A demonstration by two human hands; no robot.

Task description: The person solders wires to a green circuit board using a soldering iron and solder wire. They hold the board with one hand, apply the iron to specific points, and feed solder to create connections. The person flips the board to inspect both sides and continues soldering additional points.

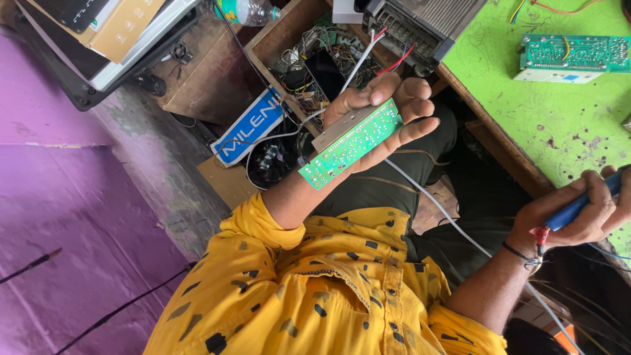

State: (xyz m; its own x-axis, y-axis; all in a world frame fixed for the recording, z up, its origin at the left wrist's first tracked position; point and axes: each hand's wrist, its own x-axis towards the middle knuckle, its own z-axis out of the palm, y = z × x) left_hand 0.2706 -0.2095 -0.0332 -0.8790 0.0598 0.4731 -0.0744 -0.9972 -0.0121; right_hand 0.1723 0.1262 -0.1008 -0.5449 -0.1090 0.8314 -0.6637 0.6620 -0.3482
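green table (559, 125) bears a circuit board (570, 57) and wires (559, 8).

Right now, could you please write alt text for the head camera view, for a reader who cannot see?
The left hand holds up a green rectangular circuit board, while the right hand grips a blue-handled tool beside a bright green tabletop bearing a second green circuit board.

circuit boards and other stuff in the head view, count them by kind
green circuit boards: 2, one in the left hand, one on the green table
blue-handled tool: 1, in the right hand
plastic bottle: 1
total: 4
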